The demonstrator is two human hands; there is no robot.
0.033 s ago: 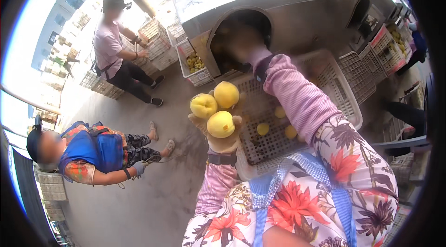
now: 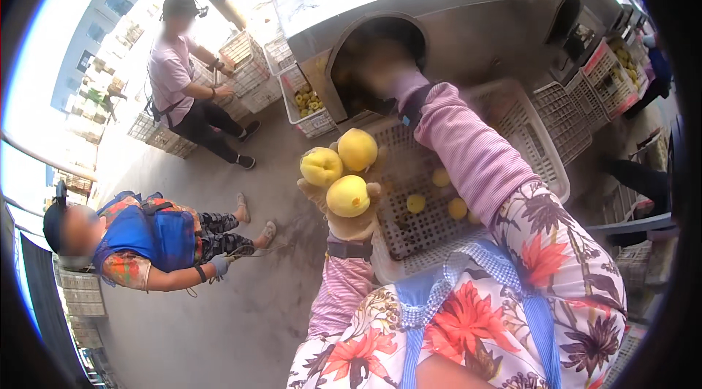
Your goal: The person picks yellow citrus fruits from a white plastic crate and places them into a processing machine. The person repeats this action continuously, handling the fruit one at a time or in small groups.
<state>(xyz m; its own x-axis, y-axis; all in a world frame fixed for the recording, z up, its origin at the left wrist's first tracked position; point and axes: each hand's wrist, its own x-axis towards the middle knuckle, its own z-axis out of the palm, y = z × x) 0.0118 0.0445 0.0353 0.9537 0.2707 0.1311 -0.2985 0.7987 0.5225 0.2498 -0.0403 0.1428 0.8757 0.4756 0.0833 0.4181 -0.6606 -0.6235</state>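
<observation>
My gloved left hand cradles three yellow peach-like fruits, held over the left side of a white plastic crate where a few more yellow fruits lie on the perforated bottom. My right arm, in a pink striped sleeve, reaches across the crate into a round dark opening in a metal machine. The right hand is blurred inside that opening; its fingers and anything they may hold cannot be made out.
A co-worker in a pink shirt handles stacked crates at upper left. Another person in a blue vest is at lower left on the concrete floor. Fruit crates flank the machine, more at right. A dark leg shows at far right.
</observation>
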